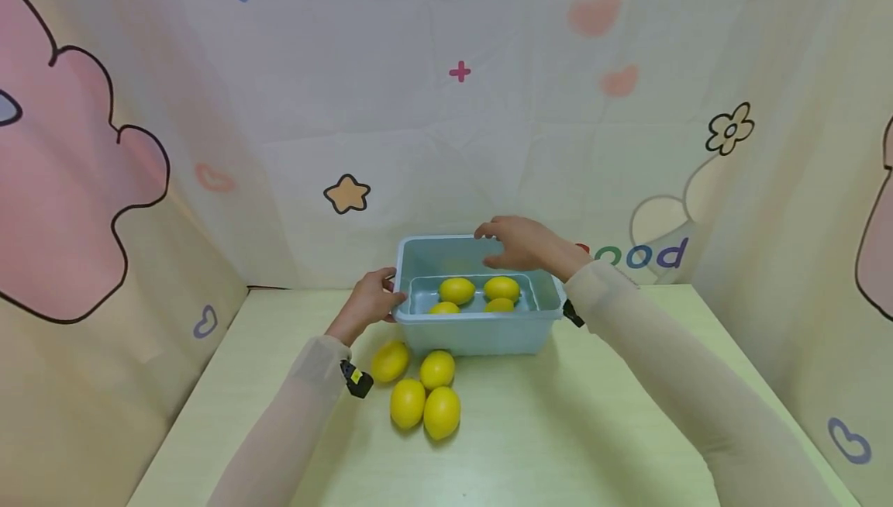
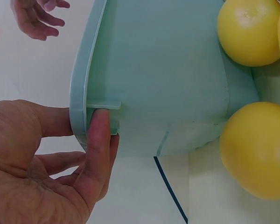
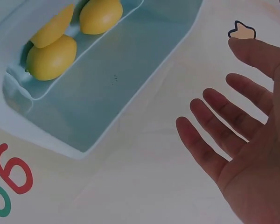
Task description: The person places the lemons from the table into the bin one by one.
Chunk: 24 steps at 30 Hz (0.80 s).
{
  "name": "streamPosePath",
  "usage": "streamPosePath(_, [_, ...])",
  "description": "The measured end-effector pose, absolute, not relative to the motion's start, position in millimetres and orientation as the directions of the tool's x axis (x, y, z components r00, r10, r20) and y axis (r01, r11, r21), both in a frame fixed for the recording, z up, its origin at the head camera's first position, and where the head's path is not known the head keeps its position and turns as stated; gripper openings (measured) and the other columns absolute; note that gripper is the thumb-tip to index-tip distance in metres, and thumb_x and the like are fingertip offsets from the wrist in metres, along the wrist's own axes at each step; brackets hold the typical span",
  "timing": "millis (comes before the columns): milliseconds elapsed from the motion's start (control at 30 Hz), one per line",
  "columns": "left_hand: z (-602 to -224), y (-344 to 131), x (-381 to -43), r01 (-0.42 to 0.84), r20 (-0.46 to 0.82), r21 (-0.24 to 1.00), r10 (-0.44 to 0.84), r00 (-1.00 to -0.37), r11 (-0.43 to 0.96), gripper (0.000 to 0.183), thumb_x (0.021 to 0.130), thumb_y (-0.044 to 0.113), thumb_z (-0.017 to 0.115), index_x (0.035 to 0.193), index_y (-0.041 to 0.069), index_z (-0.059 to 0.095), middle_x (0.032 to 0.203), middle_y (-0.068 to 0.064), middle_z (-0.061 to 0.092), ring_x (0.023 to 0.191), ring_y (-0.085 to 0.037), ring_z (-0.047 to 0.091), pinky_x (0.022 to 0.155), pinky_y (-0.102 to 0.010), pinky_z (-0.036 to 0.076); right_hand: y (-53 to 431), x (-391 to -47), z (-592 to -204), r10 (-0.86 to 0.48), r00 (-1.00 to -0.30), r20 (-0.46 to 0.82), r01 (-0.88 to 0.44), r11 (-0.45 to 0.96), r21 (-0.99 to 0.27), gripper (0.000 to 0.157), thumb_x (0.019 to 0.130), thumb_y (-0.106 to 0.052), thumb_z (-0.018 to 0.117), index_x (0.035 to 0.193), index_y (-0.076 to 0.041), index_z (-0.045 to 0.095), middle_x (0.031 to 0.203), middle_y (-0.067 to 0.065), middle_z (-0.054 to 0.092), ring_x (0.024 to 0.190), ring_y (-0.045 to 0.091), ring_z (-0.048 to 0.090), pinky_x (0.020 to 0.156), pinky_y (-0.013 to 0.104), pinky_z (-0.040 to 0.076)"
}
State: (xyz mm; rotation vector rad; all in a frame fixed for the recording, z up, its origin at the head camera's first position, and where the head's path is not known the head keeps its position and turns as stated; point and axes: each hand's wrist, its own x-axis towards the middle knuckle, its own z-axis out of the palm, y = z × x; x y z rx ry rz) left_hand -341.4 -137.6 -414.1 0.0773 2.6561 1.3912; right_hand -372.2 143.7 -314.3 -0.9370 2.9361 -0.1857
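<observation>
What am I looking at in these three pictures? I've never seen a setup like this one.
There is no machine here: a person works with two bare hands. The wide picture looks forward and down from the head; the other two are taken from the left and right wrists, each looking at that hand.

On the pale table, four loose lemons lie in front of a light blue bin, with four more lemons visible inside it. The left hand grips the bin's rim at its left end. The right hand, raised near the open top, holds nothing.
</observation>
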Motion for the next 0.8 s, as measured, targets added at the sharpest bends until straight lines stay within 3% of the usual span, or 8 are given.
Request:
streamPosePath(500, [-417.6,-138.8,-338.5,-0.026,-0.097,0.831,0.098,-0.99,0.555,0.061,0.094,0.014,0.065,0.149,0.004,0.038,0.117,-0.02,0.056,0.085,-0.025,0.064,0.063,-0.029,0.061,194.3,-352.1,-333.6,-0.416,-0.896,0.153,-0.441,0.875,-0.202,0.046,0.091,-0.028,0.067,0.132,-0.01,0.057,0.127,0.013,0.061,0.112,0.033,0.06,0.094,0.051,0.053])
streamPosePath(800, [-416.6,-137.6,-339.5,-0.023,-0.094,0.83,0.099,-0.991,0.558,0.061,0.094,0.014,0.064,0.149,0.005,0.038,0.116,-0.019,0.056,0.084,-0.024,0.064,0.062,-0.028,0.061,217.4,-348.2,-352.1,-0.279,-0.954,0.11,-0.3,0.883,-0.362,0.052,0.092,-0.026,0.063,0.136,-0.002,0.051,0.132,0.024,0.059,0.111,0.04,0.062,0.092,0.053,0.054])
